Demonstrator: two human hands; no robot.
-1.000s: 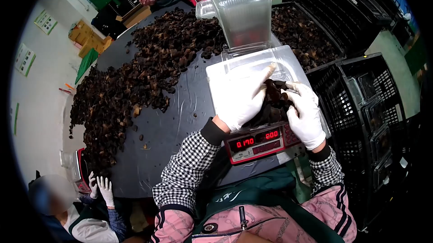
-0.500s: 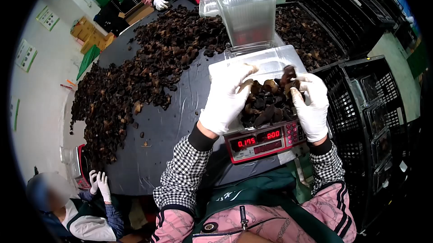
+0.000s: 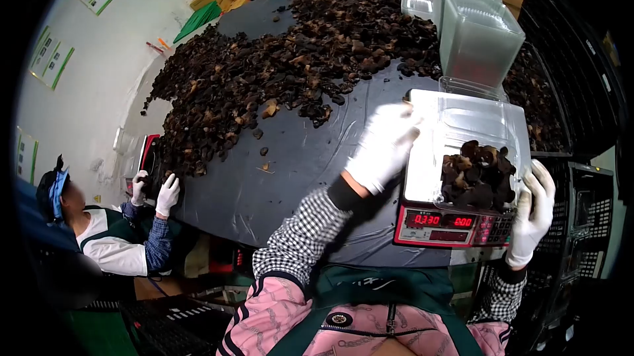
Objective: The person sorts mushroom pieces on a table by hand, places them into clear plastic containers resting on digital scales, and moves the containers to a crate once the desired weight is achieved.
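Note:
A clear plastic box (image 3: 456,121) lies open on the silver pan (image 3: 422,178) of a red digital scale (image 3: 432,236). Dark brown wood ear mushrooms (image 3: 479,178) fill its nearer part. My left hand (image 3: 386,148), in a white glove and blurred, is at the pan's left edge with fingers stretched out and nothing seen in them. My right hand (image 3: 533,211), gloved too, stands along the right side of the box and scale, fingers extended and a little apart. Whether it touches the box I cannot tell. Red digits read about 0.330.
A wide pile of wood ears (image 3: 297,52) covers the far side of the dark table (image 3: 310,204). Tall stacked clear boxes (image 3: 479,39) stand behind the scale. A co-worker (image 3: 119,237) sits at lower left by another scale. Black crates (image 3: 588,224) line the right.
My view has turned left. The wood ear piece my right hand held is out of it, and that hand moved to the box's right side. My left hand drew back leftward. The display rose from 0.175.

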